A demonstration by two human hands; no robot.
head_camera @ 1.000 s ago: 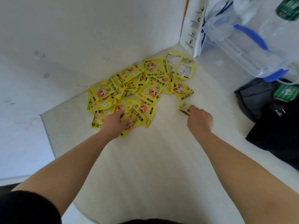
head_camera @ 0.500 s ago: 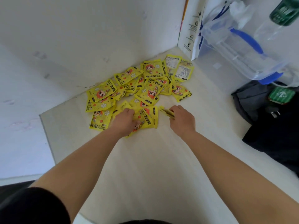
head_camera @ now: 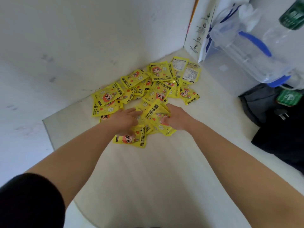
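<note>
Yellow packets (head_camera: 158, 94) lie heaped on the white surface (head_camera: 148, 186) at 12 o'clock from the hands, against the wall (head_camera: 98, 38). The left hand (head_camera: 126, 120) lies spread flat on the nearest ones, while the right hand (head_camera: 178, 120) pinches a raised packet (head_camera: 153, 111), tilted up at its 9 o'clock between both hands. A black bag (head_camera: 279, 137) sits at 3 o'clock.

Clear plastic bin w/ blue handle (head_camera: 233, 66), black bag (head_camera: 279, 142), white paper bag (head_camera: 197, 27)

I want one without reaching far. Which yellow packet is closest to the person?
The packet at the very front, partly under the left hand, cartoon face up. All the other packets sit farther back.
</note>
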